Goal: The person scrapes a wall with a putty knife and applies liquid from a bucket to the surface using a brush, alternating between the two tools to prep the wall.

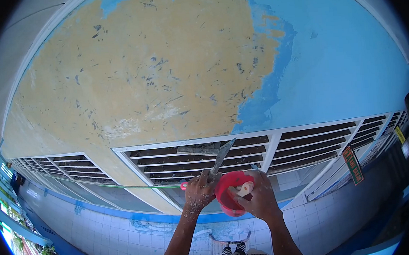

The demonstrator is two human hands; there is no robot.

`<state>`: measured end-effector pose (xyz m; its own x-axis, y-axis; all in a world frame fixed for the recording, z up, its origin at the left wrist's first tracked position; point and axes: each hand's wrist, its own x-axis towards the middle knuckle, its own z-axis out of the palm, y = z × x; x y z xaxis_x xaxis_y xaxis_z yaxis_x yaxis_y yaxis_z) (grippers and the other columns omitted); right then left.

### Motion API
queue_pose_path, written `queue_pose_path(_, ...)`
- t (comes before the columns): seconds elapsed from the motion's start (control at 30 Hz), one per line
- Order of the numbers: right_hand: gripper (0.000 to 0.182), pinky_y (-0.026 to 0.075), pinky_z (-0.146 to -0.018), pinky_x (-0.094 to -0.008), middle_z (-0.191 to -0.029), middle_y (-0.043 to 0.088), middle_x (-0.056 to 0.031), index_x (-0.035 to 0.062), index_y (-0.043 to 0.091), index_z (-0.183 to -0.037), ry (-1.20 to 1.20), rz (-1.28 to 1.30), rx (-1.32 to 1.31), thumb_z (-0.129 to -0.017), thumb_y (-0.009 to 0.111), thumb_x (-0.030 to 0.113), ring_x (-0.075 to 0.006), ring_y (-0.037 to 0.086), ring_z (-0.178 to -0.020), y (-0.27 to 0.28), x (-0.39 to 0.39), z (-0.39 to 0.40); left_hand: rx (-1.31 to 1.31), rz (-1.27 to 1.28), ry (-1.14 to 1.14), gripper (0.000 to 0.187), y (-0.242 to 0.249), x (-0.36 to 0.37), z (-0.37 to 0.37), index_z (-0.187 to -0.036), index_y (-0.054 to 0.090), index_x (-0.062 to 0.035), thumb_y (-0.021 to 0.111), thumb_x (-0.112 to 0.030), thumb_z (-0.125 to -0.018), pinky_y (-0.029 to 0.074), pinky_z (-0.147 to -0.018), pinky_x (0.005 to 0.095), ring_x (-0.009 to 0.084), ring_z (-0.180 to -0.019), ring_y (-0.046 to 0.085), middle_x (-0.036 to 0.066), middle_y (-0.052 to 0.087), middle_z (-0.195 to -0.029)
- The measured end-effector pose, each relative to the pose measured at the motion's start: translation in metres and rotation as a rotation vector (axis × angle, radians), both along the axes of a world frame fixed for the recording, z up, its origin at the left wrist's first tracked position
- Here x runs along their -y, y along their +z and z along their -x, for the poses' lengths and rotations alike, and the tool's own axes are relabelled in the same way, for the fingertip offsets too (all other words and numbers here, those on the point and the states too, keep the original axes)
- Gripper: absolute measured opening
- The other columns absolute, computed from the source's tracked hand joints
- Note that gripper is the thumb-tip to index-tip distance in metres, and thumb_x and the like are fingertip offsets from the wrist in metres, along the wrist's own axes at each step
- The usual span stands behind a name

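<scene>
In the head view, my left hand is closed around a scraper. Its grey blade points up and to the right, and a red handle end shows at the left of the fist. My right hand grips a small red bucket, tilted so its opening partly shows. Between that hand's thumb and fingers is a pale, rounded piece, perhaps a tool handle; the rest of it is hidden. The left fist is right beside the bucket's rim. Pale specks cover both hands and forearms.
Ahead rises a wall with a scraped tan area and blue paint. Below are slatted vents with a flat grey piece lying on them. A green sign hangs right. My checkered shoes are above the tiled floor.
</scene>
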<state>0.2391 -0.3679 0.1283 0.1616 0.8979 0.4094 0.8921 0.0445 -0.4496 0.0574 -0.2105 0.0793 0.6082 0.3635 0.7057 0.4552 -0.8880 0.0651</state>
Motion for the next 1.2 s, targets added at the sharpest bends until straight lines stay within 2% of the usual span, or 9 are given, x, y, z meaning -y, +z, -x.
queue_pose_path(0.13,0.029,0.045,-0.099,-0.0466,-0.130,0.064,-0.0116,0.0108,0.079,-0.102,-0.080,0.129,0.070,-0.081,0.084,0.031,-0.0288,0.058,-0.122,0.020,0.003,0.008,-0.014,-0.019,0.033,0.051,0.001,0.000,0.000,-0.120,0.074,-0.0183,0.082,-0.027,-0.071,0.059,-0.065,0.0376,0.0226,-0.076,0.071,0.009,0.061,-0.105)
queue_pose_path(0.2,0.026,0.046,-0.095,-0.0437,-0.098,0.074,-0.0082,0.0096,0.078,-0.098,0.052,-0.075,-0.043,-0.081,0.084,0.028,-0.0273,0.068,-0.100,0.015,0.002,0.006,0.007,-0.023,0.041,0.051,0.002,-0.001,0.002,-0.119,0.074,-0.0179,0.082,-0.026,-0.070,0.058,-0.065,0.0373,0.0222,-0.076,0.070,0.008,0.060,-0.103)
queue_pose_path(0.23,0.026,0.046,-0.095,-0.0437,-0.098,0.074,-0.0082,0.0096,0.078,-0.098,0.051,-0.074,-0.043,-0.081,0.084,0.028,-0.0273,0.068,-0.100,0.019,0.003,0.007,0.010,-0.013,0.053,0.050,0.003,-0.002,0.004,-0.119,0.074,-0.0179,0.082,-0.024,-0.069,0.058,-0.064,0.0375,0.0225,-0.076,0.069,0.008,0.061,-0.104)
queue_pose_path(0.3,0.024,0.052,-0.085,-0.0416,-0.078,0.074,-0.0078,0.0053,0.077,-0.098,-0.009,-0.369,-0.107,-0.081,0.086,0.020,-0.0263,0.072,-0.078,0.031,0.006,0.011,0.011,0.003,0.066,0.050,0.004,-0.004,0.005,-0.118,0.075,-0.0180,0.081,-0.023,-0.069,0.057,-0.064,0.0377,0.0227,-0.076,0.069,0.008,0.061,-0.105)
queue_pose_path(0.43,0.022,0.057,-0.065,-0.0344,-0.083,0.075,-0.0140,-0.0035,0.076,-0.099,-0.069,-0.609,-0.339,-0.083,0.085,0.009,-0.0232,0.074,-0.072,0.024,0.006,0.004,0.024,-0.053,0.088,0.049,0.004,-0.009,0.006,-0.117,0.076,-0.0184,0.080,-0.022,-0.068,0.057,-0.065,0.0387,0.0237,-0.075,0.068,0.008,0.062,-0.108)
queue_pose_path(0.47,0.022,0.057,-0.065,-0.0344,-0.083,0.075,-0.0140,-0.0035,0.076,-0.099,-0.071,-0.599,-0.343,-0.083,0.085,0.009,-0.0232,0.074,-0.072,0.022,0.006,0.003,0.024,-0.071,0.085,0.049,0.004,-0.010,0.006,-0.117,0.076,-0.0186,0.080,-0.022,-0.069,0.057,-0.066,0.0389,0.0239,-0.075,0.068,0.009,0.063,-0.108)
queue_pose_path(0.57,0.018,0.056,-0.071,-0.0256,-0.092,0.076,-0.0121,-0.0084,0.074,-0.101,-0.108,-0.588,-0.841,-0.088,0.080,0.002,-0.0120,0.071,-0.082,0.014,-0.001,0.005,0.046,-0.055,0.080,0.049,0.004,-0.011,0.005,-0.118,0.076,-0.0198,0.081,-0.022,-0.069,0.056,-0.064,0.0381,0.0230,-0.075,0.068,0.008,0.062,-0.104)
queue_pose_path(0.7,0.018,0.056,-0.072,-0.0260,-0.093,0.075,-0.0118,-0.0081,0.074,-0.102,-0.148,-0.437,-0.908,-0.088,0.080,0.002,-0.0124,0.070,-0.082,0.013,-0.002,-0.003,0.065,-0.059,0.093,0.051,0.008,-0.014,0.003,-0.118,0.076,-0.0214,0.083,-0.023,-0.068,0.055,-0.062,0.0384,0.0231,-0.076,0.067,0.007,0.061,-0.101)
queue_pose_path(1.2,0.021,0.057,-0.069,-0.0237,-0.091,0.075,-0.0131,-0.0109,0.072,-0.103,-0.165,-0.557,-1.011,-0.087,0.081,0.000,-0.0116,0.071,-0.078,0.013,-0.006,-0.003,0.068,-0.082,0.106,0.050,0.019,-0.023,0.003,-0.117,0.077,-0.0209,0.084,-0.025,-0.068,0.056,-0.062,0.0378,0.0226,-0.074,0.067,0.007,0.062,-0.101)
